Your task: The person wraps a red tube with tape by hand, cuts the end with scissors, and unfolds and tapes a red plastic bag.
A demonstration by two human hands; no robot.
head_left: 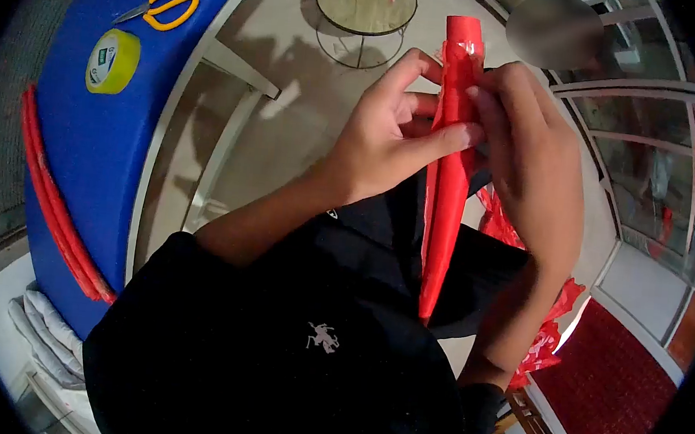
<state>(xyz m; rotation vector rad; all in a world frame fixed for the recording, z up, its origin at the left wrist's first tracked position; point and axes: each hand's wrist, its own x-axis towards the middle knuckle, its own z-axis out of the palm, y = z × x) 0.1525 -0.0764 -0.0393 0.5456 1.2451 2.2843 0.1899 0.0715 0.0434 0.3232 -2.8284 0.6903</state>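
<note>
A long red rolled tube (443, 216), seemingly of paper or plastic sheet, points away from my body, wider at its far end and narrow near my lap. Clear shiny tape shows close to the far end. My left hand (382, 138) is closed around its upper part, with the thumb lying across the front. On the other side, my right hand (536, 150) pinches the tube's edge with thumb and fingers, just above the left thumb. Part of the right fingers is hidden behind the hand.
On the blue tabletop (124, 150) at left lie yellow-handled scissors (172, 3), a yellow tape roll (113, 61) and thin red rolls (59, 202). A round glass table (364, 2) stands ahead. Crumpled red material (545, 347) lies by my right arm. Glass-fronted shelving (636, 174) is at right.
</note>
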